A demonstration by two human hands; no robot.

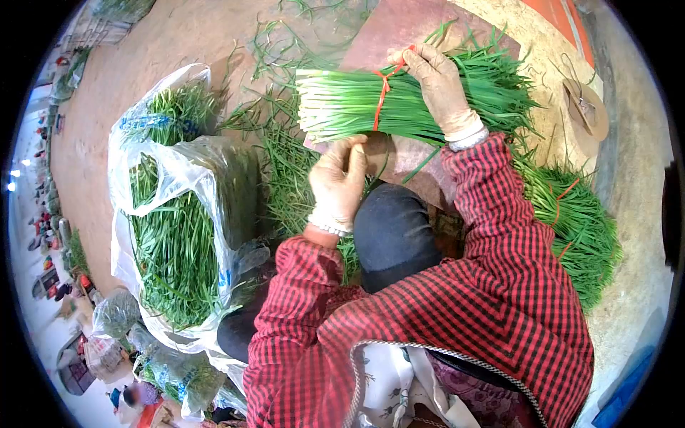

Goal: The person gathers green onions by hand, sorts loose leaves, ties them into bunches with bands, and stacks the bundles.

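Note:
A thick bunch of garlic chives (342,103) lies crosswise before me, pale cut ends to the left and green tips to the right. Around its middle runs a red tie (385,89). My right hand (437,80), in a thin pale glove, pinches the tie at the bunch's far edge. At the near edge my left hand (338,182), gloved too, is closed against the bunch, thumb up; some of its fingertips are hidden beneath the stalks. Under the bunch is a reddish-brown board (399,28).
To the left stands a clear plastic bag (182,160) packed with greens. More red-tied bunches (571,214) lie at the right, near a tan disc with a cord (586,114). Loose stalks (292,171) litter the floor. My dark-clad knee (396,239) is below the bunch.

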